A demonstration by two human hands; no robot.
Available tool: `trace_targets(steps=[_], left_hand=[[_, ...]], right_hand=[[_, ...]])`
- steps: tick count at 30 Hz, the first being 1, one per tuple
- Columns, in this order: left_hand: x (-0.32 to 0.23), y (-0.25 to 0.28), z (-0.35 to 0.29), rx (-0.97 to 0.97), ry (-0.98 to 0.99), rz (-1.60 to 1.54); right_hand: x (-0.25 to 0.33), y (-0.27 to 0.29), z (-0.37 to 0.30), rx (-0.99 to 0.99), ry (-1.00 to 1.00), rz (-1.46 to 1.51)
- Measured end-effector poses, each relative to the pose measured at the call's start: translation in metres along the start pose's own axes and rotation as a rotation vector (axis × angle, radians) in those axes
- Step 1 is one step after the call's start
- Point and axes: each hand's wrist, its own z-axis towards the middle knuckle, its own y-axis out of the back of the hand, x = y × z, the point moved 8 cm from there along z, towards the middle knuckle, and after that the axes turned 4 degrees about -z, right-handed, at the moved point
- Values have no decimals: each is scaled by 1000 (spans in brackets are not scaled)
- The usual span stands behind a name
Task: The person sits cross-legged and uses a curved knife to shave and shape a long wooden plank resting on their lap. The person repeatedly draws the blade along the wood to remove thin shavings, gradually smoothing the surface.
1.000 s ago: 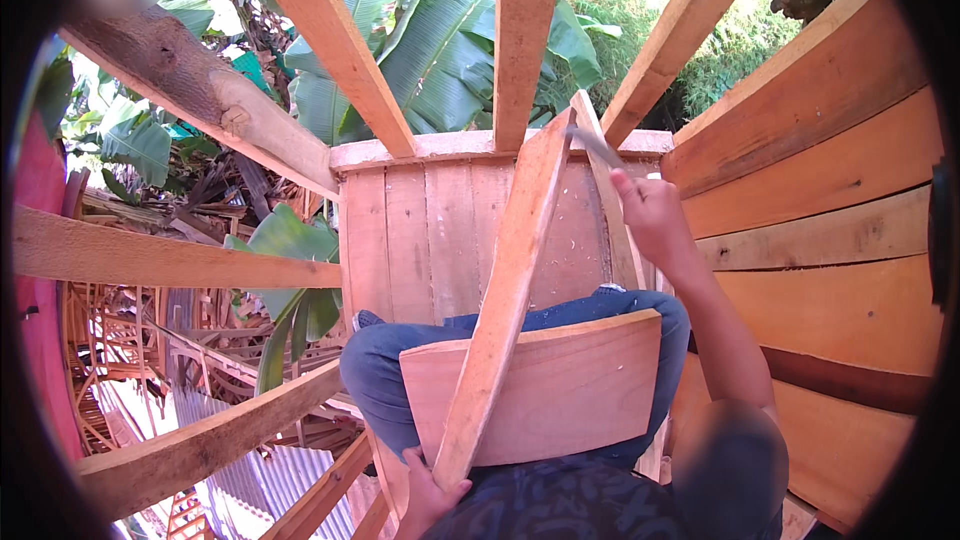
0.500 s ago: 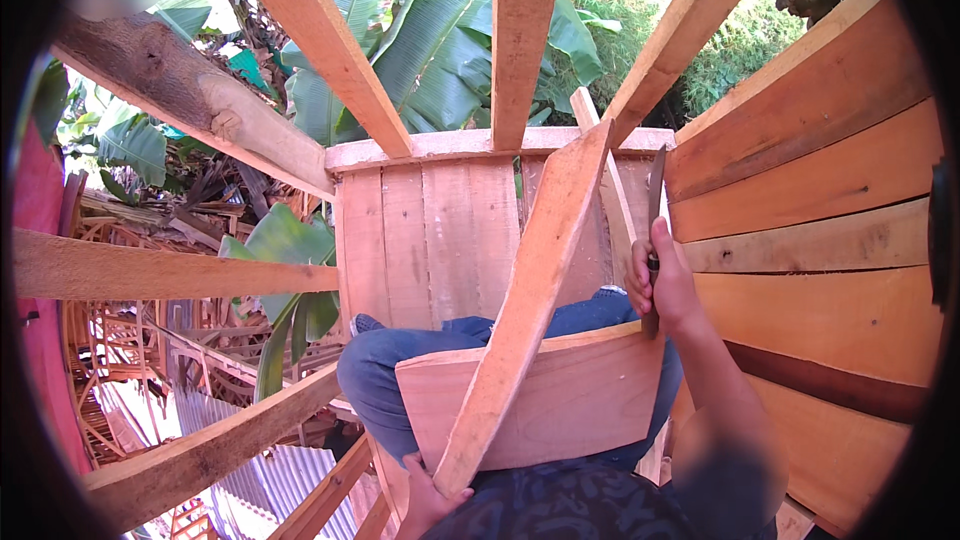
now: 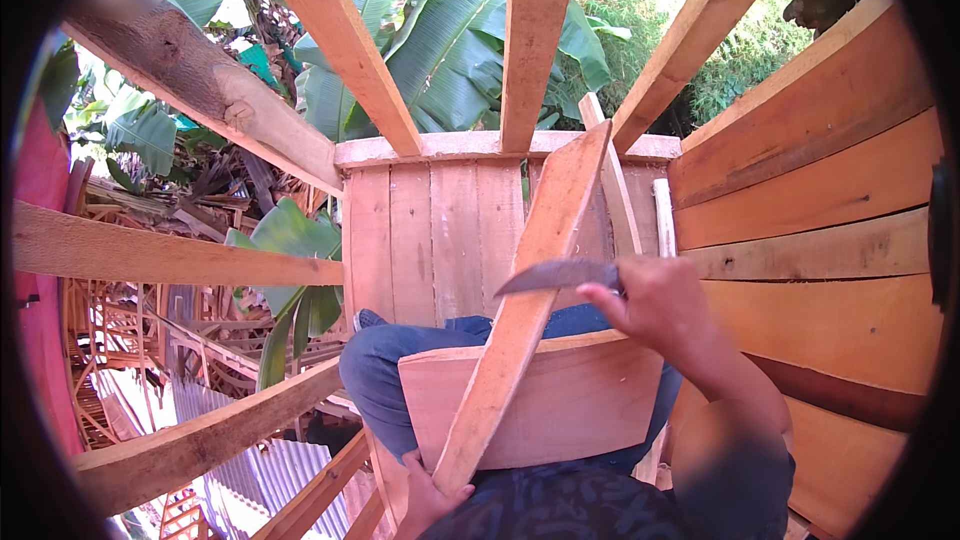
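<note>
The right hand (image 3: 660,315) is squeezing a curved grey metal knife (image 3: 555,275) against the long, thin, pale wooden strip (image 3: 530,300) that the left hand (image 3: 425,490) is gripping at its bottom end.

The plank (image 3: 520,310) is bare, pale wood, matt and sawn rough along its face. The knife (image 3: 556,275) has a dull grey metal blade without shine. The board (image 3: 570,405) on the lap is smoother, light wood with fine grain. The wall boards (image 3: 830,190) look reddish and smooth. The trousers (image 3: 375,375) are blue denim cloth. The roof sheets (image 3: 265,470) are ribbed, matt grey metal.
</note>
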Motion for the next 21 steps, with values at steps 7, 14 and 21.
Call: trace_targets(steps=[7,14,21], left_hand=[[-19,1,2,6,0,89],[-4,-1,4,31,54,49],[-8,1,1,23,29,53]], right_hand=[[-45,-15,11,28,-107,-21],[35,-35,-28,189,195,73],[-81,-22,8,-39,-342,220]])
